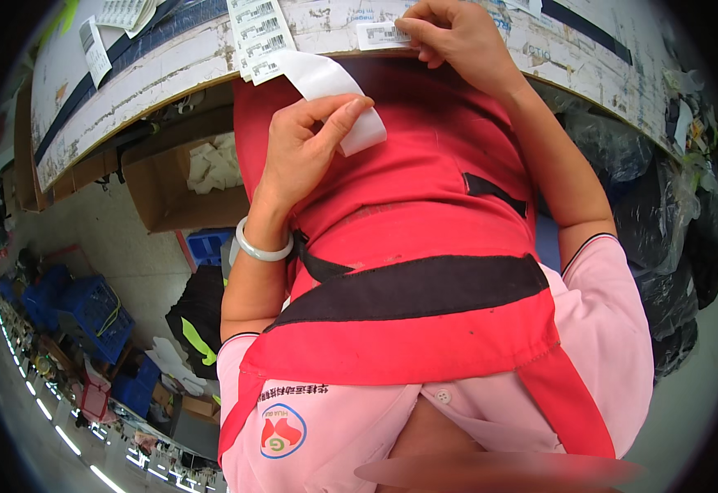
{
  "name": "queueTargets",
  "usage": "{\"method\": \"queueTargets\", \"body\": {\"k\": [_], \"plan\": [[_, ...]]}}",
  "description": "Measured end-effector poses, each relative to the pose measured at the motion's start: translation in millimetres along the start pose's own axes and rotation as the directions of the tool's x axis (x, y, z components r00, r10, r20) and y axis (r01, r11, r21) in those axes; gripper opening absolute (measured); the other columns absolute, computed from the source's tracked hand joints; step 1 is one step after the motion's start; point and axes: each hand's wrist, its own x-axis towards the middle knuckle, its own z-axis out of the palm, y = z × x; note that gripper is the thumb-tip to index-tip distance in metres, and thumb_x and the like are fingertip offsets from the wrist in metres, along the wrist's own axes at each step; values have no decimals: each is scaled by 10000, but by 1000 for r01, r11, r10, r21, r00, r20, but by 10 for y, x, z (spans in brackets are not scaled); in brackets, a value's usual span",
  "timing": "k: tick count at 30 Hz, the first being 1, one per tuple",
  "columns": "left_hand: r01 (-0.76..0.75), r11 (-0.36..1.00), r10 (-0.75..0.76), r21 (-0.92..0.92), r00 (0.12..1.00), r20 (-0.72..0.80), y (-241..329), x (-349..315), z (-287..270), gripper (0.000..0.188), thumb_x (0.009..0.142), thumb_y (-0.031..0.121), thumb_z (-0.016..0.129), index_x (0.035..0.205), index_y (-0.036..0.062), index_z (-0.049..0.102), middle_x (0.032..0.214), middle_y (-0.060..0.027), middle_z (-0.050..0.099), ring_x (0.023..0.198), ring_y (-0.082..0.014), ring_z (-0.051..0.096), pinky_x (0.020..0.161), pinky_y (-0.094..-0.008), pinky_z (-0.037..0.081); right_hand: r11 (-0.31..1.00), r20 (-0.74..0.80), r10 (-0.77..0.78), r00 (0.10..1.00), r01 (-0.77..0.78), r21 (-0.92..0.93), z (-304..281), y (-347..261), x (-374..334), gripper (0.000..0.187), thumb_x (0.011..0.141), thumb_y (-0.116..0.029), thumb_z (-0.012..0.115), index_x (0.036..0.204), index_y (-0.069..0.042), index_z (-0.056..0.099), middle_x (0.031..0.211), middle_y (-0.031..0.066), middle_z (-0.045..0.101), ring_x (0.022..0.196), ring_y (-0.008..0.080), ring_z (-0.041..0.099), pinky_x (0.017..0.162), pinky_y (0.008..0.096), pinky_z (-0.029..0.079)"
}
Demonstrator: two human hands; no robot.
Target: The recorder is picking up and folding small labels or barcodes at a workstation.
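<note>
My left hand, with a pale bangle on its wrist, pinches the loose end of a white label strip between thumb and fingers. The strip curls over the table's near edge, blank side showing. Its other end joins or lies by a sheet of barcode labels on the table; I cannot tell which. To the right, my right hand is closed on the right end of a single barcode label, which lies at or just above the table edge. Its curled fingers are partly hidden.
The worn, taped worktable runs along the top. More label sheets and a loose label lie at its left. Below stand an open cardboard box and blue crates. Dark plastic bags crowd the right side.
</note>
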Motion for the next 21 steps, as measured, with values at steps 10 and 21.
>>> {"method": "queueTargets", "body": {"k": [10,21], "plan": [[34,996,-37,80,999,35,167,-120,-55,169,896,46,651,1048,14,718,909,-39,709,774,-71,609,691,-204,474,989,-408,-140,902,146,-17,-1148,437,271,160,914,-172,644,900,-13,658,680,7,616,570,73,555,508,217,445],[122,816,-255,-565,953,-163,-316,-531,-1067,289,898,32,630,1179,-34,627,1074,-88,676,929,-149,646,845,-277,511,816,-473,-319,822,-16,-578,-1500,997,415,398,873,-356,714,1145,-74,646,715,-9,621,620,58,549,580,228,456]]}}
